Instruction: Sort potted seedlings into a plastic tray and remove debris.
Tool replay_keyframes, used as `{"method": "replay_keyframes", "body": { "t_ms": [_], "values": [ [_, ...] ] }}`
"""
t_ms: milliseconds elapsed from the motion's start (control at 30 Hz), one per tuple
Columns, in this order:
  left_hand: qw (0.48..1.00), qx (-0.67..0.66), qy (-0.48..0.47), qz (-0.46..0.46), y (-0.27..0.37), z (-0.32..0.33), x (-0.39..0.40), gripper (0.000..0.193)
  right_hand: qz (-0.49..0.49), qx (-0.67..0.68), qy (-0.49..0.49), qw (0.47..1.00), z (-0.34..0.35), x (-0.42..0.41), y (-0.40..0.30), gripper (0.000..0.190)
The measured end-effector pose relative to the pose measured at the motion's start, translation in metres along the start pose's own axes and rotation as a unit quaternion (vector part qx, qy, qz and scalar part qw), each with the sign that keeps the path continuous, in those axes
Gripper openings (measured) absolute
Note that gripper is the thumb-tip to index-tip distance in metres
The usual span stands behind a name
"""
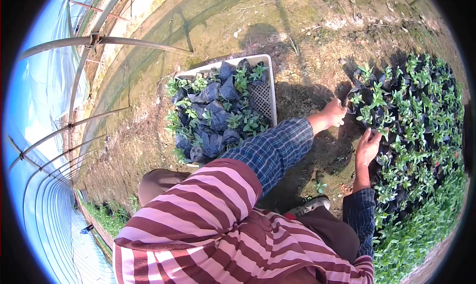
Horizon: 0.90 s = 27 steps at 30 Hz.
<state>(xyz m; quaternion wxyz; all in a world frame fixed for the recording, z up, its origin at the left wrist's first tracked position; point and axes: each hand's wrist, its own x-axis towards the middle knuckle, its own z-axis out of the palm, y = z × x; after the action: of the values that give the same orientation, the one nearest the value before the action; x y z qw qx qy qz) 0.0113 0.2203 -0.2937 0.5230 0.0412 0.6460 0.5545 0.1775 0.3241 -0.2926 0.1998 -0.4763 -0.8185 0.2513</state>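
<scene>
My left hand point(333, 113) reaches across to the near edge of a block of potted seedlings point(409, 124). Its fingers are pinched at the rim of a black plastic seedling bag point(350, 98), which holds a small green plant point(357, 99). Lower down, my right hand point(367, 149) touches the side of the same block, its thumb and fingertips close together among leaves and dark bags. Whether something sits between those fingertips is hidden. Left of my arms, a white plastic crate point(274, 98) holds several black bags with seedlings point(217, 114), many lying tilted or on their sides.
Bare soil point(316, 150) with a small weed point(320, 187) lies between crate and seedlings. My shoe point(312, 206) is planted just below. Curved greenhouse frame pipes point(122, 40) and plastic sheeting point(65, 60) stand at the left. Denser green plants point(420, 243) fill the lower right.
</scene>
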Motion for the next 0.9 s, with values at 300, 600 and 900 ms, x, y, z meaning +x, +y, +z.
{"method": "replay_keyframes", "body": {
  "t_ms": [300, 600, 900],
  "values": [
    [0.832, 0.351, 0.359, 0.234, 0.07, -0.249, -0.112, 0.025, -0.093, -0.089, -0.265, 0.956, 0.005, -0.078, 0.013, 0.032],
    [0.73, 0.584, 0.354, -0.02, 0.064, -0.284, -0.135, 0.046, -0.091, -0.275, -0.328, 0.899, 0.011, -0.068, -0.023, 0.049],
    [0.7, 0.654, 0.279, -0.068, 0.055, -0.285, -0.153, 0.025, -0.104, -0.272, -0.334, 0.896, 0.011, -0.067, -0.021, 0.052]
  ]
}}
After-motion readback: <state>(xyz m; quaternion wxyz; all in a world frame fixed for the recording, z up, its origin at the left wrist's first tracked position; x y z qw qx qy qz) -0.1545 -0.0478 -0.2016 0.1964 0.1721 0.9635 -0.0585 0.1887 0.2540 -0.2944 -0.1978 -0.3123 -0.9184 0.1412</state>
